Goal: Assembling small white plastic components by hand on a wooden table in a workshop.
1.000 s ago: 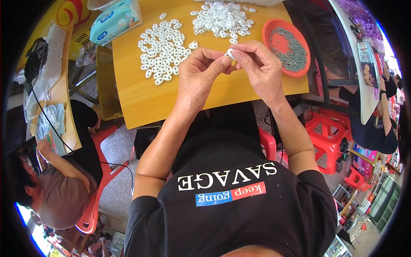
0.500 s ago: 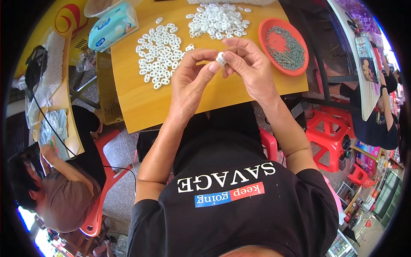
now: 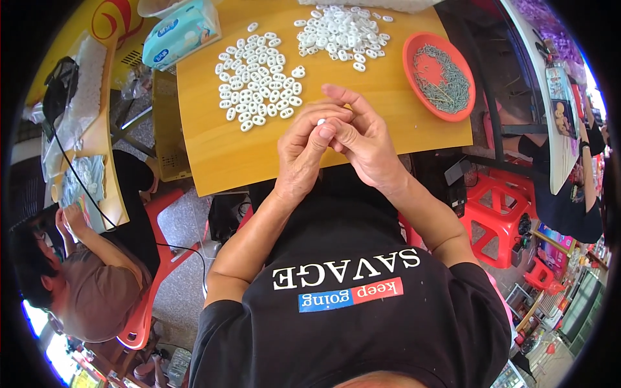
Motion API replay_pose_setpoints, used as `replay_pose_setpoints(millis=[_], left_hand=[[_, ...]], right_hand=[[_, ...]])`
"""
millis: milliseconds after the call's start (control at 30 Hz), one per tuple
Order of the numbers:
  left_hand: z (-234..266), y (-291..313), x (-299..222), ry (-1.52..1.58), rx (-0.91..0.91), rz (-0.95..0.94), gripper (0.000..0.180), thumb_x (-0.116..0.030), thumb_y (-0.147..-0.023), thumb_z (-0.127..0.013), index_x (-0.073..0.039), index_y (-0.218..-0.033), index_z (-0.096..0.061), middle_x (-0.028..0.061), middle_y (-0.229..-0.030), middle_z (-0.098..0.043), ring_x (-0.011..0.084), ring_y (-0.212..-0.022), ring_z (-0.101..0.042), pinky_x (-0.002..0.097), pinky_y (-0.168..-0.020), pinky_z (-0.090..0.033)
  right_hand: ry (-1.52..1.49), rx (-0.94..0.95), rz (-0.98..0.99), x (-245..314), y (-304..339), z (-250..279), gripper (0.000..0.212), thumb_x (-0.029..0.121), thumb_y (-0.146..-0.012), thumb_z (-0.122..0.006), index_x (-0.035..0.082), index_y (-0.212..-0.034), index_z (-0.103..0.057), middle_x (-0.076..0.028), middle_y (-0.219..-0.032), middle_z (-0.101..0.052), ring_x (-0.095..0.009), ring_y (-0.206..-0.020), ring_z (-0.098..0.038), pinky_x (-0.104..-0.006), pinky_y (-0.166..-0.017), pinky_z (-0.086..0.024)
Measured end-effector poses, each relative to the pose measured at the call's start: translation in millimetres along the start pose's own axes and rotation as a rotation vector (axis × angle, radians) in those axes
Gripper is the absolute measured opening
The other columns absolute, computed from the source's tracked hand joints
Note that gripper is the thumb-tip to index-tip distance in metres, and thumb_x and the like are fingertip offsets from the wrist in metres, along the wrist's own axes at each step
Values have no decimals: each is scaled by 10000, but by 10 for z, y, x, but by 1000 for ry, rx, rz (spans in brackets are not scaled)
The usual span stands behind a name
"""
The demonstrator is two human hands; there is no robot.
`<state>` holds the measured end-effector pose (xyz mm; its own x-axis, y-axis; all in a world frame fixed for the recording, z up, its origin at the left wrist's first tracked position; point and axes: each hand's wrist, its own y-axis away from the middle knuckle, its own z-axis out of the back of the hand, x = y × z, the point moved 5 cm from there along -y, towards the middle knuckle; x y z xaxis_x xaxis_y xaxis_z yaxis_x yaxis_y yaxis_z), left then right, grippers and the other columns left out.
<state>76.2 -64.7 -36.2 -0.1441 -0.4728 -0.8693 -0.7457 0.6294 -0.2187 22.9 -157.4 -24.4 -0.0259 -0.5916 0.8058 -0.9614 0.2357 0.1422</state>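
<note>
My left hand (image 3: 303, 152) and my right hand (image 3: 372, 150) meet over the near edge of the table, thumbs and fingertips pinched together. Between them sits a small white plastic piece (image 3: 321, 121), mostly covered by the fingers. Whether a screw is in it, I cannot tell. Left of the hands, many white oval two-hole pieces (image 3: 261, 84) lie spread in a single layer. A heap of similar white pieces (image 3: 339, 31) is farther back. To the right, an orange-red bowl (image 3: 414, 77) holds many small grey screws (image 3: 453, 83).
A blue tissue pack (image 3: 178, 37) stands at the table's back left corner. The yellow wooden table (image 3: 226, 161) ends just before my body. A person in brown (image 3: 97, 284) sits at another table on the left. Red plastic stools (image 3: 495, 223) stand on the right.
Both hands have come nearer to my body and closed more tightly round the white piece, which now shows less. The view has shifted slightly, so the table things appear farther right.
</note>
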Motion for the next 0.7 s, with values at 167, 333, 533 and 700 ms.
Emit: replay_pose_setpoints(millis=[167,333,533,700], left_hand=[[174,25,-81,33,-53,164,242,-196,-984,-553,4,-1078,-652,86,-1123,-611,145,-907,-589,249,-770,-469],[848,-158,-600,-358,-398,-4,204,-112,-972,-571,12,-1123,-631,57,-982,-638,113,-816,-588,252,-778,-482],[2417,-222,-859,-749,-636,-126,245,-189,-953,-629,-6,-1114,-649,2,-892,-624,60,-787,-567,198,-746,-469],[3576,55,-731,-1099,-680,9,371,-219,-910,-679,5,-1198,-613,58,-984,-625,128,-847,-594,248,-785,-491]], right_hand=[[112,86,-60,95,-138,-94,487,160,-951,-619,17,-1380,-437,-5,-911,-620,-61,-703,-523,-195,-652,-445],[993,9,250,316,-580,94,226,151,-944,-607,-3,-1097,-669,-59,-851,-652,-111,-659,-584,-257,-617,-487],[1492,76,586,274,-1030,119,166,206,-889,-640,79,-967,-713,-85,-899,-643,-284,-759,-647,-383,-692,-515],[1662,160,509,172,-1101,67,157,227,-883,-646,86,-929,-696,-65,-943,-616,-286,-785,-653,-399,-710,-521]])
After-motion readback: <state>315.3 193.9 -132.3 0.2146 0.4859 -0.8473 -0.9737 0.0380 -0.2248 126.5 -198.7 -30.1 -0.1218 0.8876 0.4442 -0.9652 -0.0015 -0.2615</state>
